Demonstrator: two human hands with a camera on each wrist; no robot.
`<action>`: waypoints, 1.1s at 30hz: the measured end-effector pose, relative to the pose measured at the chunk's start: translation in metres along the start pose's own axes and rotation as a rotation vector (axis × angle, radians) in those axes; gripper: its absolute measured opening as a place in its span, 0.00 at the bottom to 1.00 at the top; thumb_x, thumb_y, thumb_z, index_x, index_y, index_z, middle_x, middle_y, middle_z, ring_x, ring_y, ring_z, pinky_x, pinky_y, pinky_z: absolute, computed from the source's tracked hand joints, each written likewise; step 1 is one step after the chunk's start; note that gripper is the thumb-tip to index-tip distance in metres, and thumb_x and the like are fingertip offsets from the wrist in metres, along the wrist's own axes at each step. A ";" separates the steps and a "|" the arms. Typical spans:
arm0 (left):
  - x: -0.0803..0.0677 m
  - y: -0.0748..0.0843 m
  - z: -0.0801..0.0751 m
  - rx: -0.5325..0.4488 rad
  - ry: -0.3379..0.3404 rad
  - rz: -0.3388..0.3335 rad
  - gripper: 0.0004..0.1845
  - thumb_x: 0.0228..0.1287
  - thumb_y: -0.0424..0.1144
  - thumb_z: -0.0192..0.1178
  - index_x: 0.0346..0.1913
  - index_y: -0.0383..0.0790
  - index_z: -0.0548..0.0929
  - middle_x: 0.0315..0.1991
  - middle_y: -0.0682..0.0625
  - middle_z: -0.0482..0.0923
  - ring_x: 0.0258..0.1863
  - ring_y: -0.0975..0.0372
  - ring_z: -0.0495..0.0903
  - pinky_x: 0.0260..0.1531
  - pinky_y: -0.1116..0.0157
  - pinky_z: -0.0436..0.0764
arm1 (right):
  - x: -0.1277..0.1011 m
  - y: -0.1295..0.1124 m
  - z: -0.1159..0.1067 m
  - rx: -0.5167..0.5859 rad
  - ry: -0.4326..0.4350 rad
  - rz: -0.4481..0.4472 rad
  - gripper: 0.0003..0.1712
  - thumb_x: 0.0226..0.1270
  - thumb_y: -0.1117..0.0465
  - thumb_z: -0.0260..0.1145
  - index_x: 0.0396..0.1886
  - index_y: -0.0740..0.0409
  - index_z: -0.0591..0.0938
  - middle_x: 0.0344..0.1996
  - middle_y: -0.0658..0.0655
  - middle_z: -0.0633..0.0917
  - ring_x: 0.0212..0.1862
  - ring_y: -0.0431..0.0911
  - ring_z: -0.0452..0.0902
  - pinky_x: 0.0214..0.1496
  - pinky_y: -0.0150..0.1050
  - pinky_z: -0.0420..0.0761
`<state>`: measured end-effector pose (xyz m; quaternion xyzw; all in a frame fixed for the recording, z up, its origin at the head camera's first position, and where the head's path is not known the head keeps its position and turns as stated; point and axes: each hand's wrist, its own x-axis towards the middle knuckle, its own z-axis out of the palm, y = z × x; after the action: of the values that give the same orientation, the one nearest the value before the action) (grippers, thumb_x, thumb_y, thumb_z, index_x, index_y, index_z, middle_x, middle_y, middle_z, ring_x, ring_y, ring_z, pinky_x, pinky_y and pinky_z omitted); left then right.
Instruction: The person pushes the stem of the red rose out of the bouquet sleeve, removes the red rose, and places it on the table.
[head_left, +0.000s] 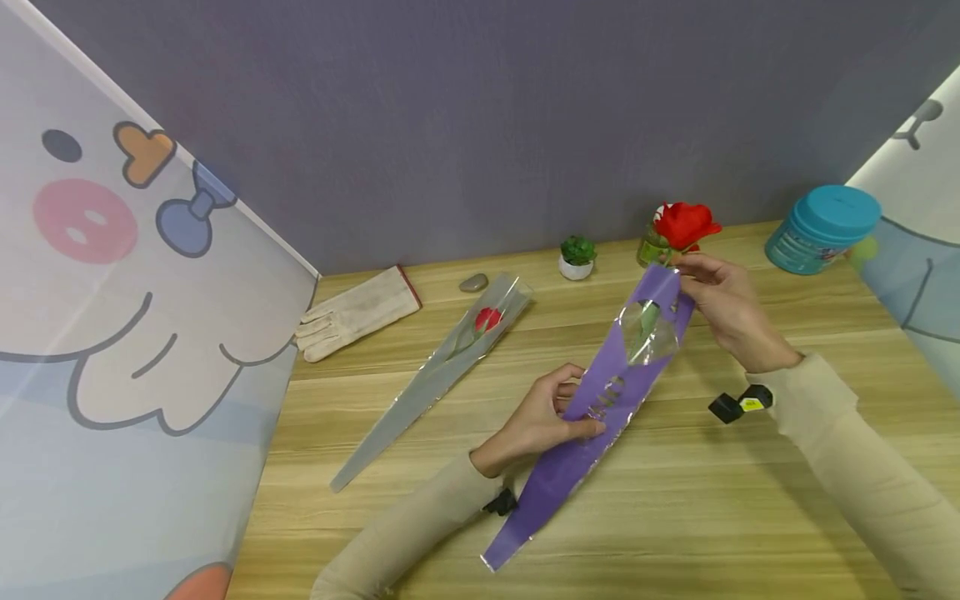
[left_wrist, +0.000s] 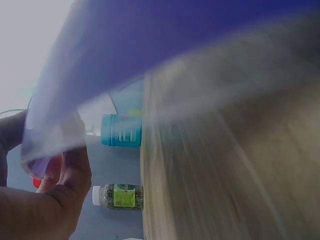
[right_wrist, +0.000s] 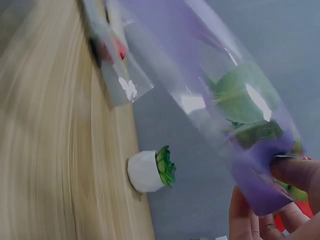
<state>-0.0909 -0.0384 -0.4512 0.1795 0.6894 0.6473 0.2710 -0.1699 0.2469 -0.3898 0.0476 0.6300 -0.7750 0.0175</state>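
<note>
A long purple flower sleeve (head_left: 558, 471) with a clear window slants above the table. Out of its wide top end stands a red rose (head_left: 686, 225), its green leaf (right_wrist: 245, 100) inside the clear part. My left hand (head_left: 538, 418) grips the sleeve around its middle, thumb on the front. At the top rim, just below the bloom, my right hand (head_left: 726, 310) pinches the sleeve, thumb against the rim. The stem's lower part is hidden by the purple film. In the left wrist view, the blurred sleeve covers much of the scene.
Left of the sleeve lies a wrapped rose (head_left: 487, 320) in a grey sleeve (head_left: 408, 408). Farther back are a work glove (head_left: 360, 312), a stone (head_left: 474, 283), a potted plant (head_left: 577, 258), a small labelled bottle (left_wrist: 122, 196) and a blue tub (head_left: 821, 229), near the wall.
</note>
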 end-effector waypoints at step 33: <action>-0.018 -0.007 -0.057 0.345 0.071 0.020 0.06 0.69 0.31 0.68 0.45 0.36 0.84 0.40 0.40 0.89 0.37 0.71 0.83 0.43 0.72 0.83 | 0.005 -0.044 -0.037 0.285 0.257 -0.450 0.09 0.61 0.83 0.67 0.41 0.75 0.85 0.39 0.59 0.89 0.34 0.46 0.90 0.30 0.33 0.88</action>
<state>-0.1105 -0.0951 -0.4548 0.2073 0.7975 0.5282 0.2052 -0.1767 0.2926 -0.3552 0.0063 0.5065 -0.8277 -0.2416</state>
